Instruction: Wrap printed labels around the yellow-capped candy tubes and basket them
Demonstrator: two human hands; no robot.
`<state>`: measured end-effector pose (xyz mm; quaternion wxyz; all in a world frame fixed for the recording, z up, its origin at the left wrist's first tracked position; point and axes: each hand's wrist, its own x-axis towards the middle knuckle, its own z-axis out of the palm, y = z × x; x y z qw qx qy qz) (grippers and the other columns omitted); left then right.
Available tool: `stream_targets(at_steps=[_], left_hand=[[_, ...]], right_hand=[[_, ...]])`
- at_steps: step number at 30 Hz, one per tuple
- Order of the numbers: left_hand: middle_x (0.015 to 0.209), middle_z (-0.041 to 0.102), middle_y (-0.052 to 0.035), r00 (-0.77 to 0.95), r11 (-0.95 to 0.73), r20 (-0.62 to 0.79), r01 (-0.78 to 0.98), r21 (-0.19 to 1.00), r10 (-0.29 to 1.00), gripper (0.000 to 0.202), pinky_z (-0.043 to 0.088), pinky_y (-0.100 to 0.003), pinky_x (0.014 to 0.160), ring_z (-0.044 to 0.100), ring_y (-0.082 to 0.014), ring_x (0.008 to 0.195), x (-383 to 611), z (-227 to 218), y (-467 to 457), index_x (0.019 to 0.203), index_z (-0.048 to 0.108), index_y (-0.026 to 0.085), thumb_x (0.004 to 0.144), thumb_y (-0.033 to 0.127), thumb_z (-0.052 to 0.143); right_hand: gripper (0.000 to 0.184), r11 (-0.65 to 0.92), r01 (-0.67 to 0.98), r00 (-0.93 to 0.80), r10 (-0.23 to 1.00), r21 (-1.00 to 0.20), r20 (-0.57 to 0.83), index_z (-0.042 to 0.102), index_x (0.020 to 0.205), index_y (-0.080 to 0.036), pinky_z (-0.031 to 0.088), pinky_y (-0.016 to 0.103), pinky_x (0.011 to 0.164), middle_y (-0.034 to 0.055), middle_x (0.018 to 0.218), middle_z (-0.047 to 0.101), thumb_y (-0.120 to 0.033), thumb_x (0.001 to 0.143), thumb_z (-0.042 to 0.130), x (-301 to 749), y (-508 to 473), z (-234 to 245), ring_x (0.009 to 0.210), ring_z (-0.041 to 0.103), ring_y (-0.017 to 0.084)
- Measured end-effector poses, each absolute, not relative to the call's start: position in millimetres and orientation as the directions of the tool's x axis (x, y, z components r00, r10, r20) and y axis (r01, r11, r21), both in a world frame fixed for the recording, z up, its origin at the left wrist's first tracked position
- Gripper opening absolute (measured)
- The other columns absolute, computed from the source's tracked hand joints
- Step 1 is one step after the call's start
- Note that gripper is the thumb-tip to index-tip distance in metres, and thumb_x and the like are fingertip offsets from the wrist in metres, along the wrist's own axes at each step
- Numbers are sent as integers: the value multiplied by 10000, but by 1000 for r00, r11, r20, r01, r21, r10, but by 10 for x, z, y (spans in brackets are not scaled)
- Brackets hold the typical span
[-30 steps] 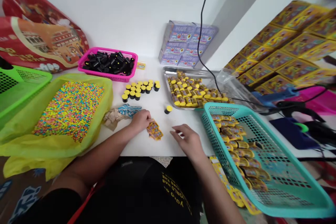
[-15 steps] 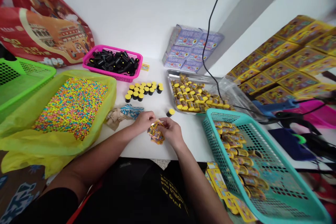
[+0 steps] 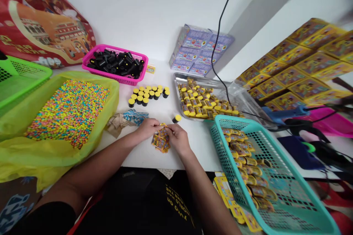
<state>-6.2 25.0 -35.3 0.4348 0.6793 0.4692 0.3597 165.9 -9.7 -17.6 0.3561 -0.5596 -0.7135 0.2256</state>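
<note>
A small pile of yellow printed stickers (image 3: 160,140) lies on the white table near its front edge. My left hand (image 3: 147,127) and my right hand (image 3: 178,137) meet over it, each pinching at the top sticker with closed fingers. Just beyond my right hand a single black tube with a yellow cap (image 3: 177,118) stands alone. A crumpled scrap of brown and blue paper (image 3: 124,119) lies left of my left hand.
A yellow-lined tray of coloured candy beads (image 3: 67,112) sits left, a green basket (image 3: 16,80) beyond it. A pink basket of black tubes (image 3: 117,63), capped tubes (image 3: 147,93), a metal tray of labelled tubes (image 3: 204,101) and a teal basket (image 3: 292,187) ring the hands. A glue gun (image 3: 286,112) lies right.
My right hand came in from the right and closed on the sticker pile beside my left hand; both now pinch at the top sticker. The view shifted slightly.
</note>
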Motion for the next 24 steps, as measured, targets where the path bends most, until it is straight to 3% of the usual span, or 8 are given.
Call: stream_targets(at_steps=[4, 8, 12, 15, 18, 21, 24], left_hand=[[569, 457, 20, 318, -163, 76, 259, 952, 945, 339, 328, -242, 529, 418, -111, 547, -65, -351, 256, 534, 493, 170, 788, 376, 583], [543, 474, 26, 204, -115, 63, 251, 961, 977, 336, 342, -247, 546, 448, -114, 540, -105, -317, 278, 540, 492, 172, 747, 398, 629], [486, 479, 36, 229, 13, -51, 165, 986, 972, 341, 345, -246, 533, 452, -110, 498, -126, -274, 279, 547, 510, 173, 701, 425, 679], [469, 485, 32, 309, 95, -128, 119, 988, 942, 357, 334, -242, 507, 433, -100, 470, -88, -271, 253, 532, 499, 170, 710, 424, 677], [501, 513, 43, 323, 140, -166, 102, 985, 932, 254, 319, -235, 475, 405, -88, 435, -37, -300, 228, 642, 569, 166, 712, 381, 685], [522, 532, 42, 345, 103, -154, 163, 981, 926, 218, 320, -232, 468, 427, -93, 433, -15, -337, 214, 718, 601, 167, 737, 374, 669], [513, 502, 35, 383, 2, -107, 265, 964, 917, 257, 328, -238, 492, 450, -107, 470, -23, -342, 206, 661, 582, 174, 794, 391, 613]], right_hand=[[248, 238, 620, -109, 970, -748, 218, 662, 740, -211, 494, 310, 686, 36, 736, 657, -383, 834, 512, 1710, -45, -142, 692, 609, 186], [317, 218, 626, -52, 970, -749, 239, 681, 920, -188, 497, 314, 694, 43, 774, 681, -445, 856, 506, 1740, 248, 13, 704, 616, 190], [231, 164, 808, -40, 973, -566, 225, 692, 894, -184, 489, 322, 714, 51, 775, 684, -367, 847, 557, 1657, 804, 276, 746, 635, 211], [210, 123, 933, -42, 971, -339, 236, 676, 981, -163, 482, 347, 817, 100, 969, 696, -283, 812, 638, 1506, 1237, 393, 915, 643, 251], [290, 78, 982, -41, 977, -174, 209, 629, 1080, -119, 468, 365, 879, 172, 1133, 646, -237, 816, 654, 1350, 1567, 374, 1042, 619, 287], [315, 43, 989, -21, 988, -144, 150, 579, 1122, -96, 466, 367, 884, 202, 1162, 622, -226, 841, 639, 1267, 1757, 274, 1065, 615, 297], [291, 20, 985, 1, 993, -170, 121, 553, 1119, -106, 470, 356, 870, 190, 1133, 636, -223, 859, 612, 1269, 1837, 178, 1045, 622, 284]])
